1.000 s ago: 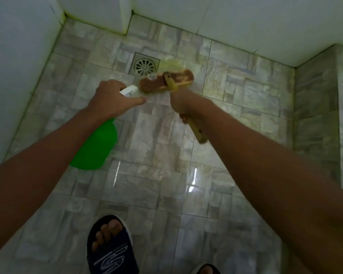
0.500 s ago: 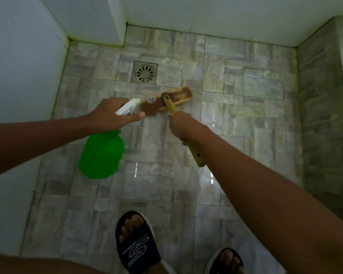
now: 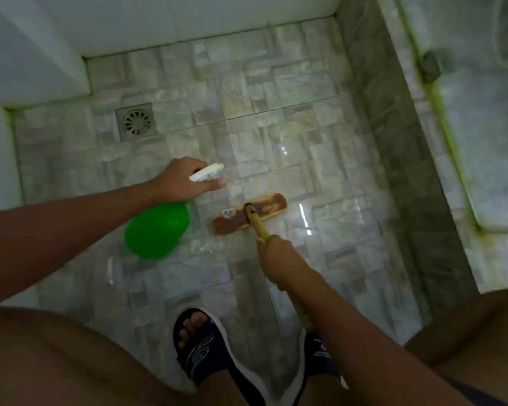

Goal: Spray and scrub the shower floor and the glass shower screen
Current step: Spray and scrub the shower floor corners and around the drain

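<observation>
My left hand (image 3: 182, 183) grips a green spray bottle (image 3: 157, 230) by its white trigger head, nozzle pointing right over the shower floor (image 3: 276, 148). In my right hand (image 3: 276, 253) is the yellow handle of a scrubbing brush (image 3: 250, 217). Its brown wooden head lies flat on the wet grey stone-pattern tiles, just right of the bottle. The glass shower screen (image 3: 481, 142) stands along the right, on a raised tiled kerb; its lower edge shows greenish grime.
A round metal floor drain (image 3: 137, 122) sits at the back left. White walls (image 3: 188, 22) close the back and left. My feet in dark blue slippers (image 3: 206, 356) stand at the bottom centre. A small metal bracket (image 3: 429, 67) is fixed at the screen's base.
The brush head has come back toward me and to the right, away from the drain. The spray bottle hand stays beside it. The view has tilted down and right, showing the screen.
</observation>
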Action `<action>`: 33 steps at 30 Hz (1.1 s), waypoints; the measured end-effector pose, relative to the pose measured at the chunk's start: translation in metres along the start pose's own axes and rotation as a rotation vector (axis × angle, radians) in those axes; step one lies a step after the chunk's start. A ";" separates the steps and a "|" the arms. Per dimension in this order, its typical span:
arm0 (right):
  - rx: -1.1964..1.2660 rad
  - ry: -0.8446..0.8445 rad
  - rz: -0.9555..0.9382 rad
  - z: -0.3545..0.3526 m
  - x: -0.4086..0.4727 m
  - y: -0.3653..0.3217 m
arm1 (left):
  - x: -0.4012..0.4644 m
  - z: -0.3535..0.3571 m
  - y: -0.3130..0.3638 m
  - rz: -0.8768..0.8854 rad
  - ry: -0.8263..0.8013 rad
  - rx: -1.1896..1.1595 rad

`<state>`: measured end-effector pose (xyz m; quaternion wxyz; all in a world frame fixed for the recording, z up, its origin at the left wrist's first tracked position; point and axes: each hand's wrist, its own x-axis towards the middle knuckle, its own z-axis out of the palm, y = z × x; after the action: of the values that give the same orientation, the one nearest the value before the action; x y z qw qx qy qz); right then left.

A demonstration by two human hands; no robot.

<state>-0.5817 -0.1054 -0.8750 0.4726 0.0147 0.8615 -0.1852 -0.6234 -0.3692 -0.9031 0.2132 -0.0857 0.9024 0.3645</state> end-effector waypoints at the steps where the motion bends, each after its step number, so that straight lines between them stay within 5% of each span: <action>1: 0.015 0.023 0.012 -0.011 0.001 0.008 | 0.008 0.008 0.009 -0.002 -0.011 -0.008; 17: 0.429 0.128 0.476 -0.085 -0.055 0.121 | 0.036 0.149 0.169 0.199 -0.014 -0.054; 33: 0.214 0.104 0.369 -0.117 -0.026 0.158 | 0.067 0.145 0.165 0.061 0.150 -0.037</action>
<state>-0.6299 0.0845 -0.8453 0.4491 0.2318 0.8428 -0.1850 -0.6877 -0.1494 -0.9237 0.1323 -0.0893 0.9110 0.3802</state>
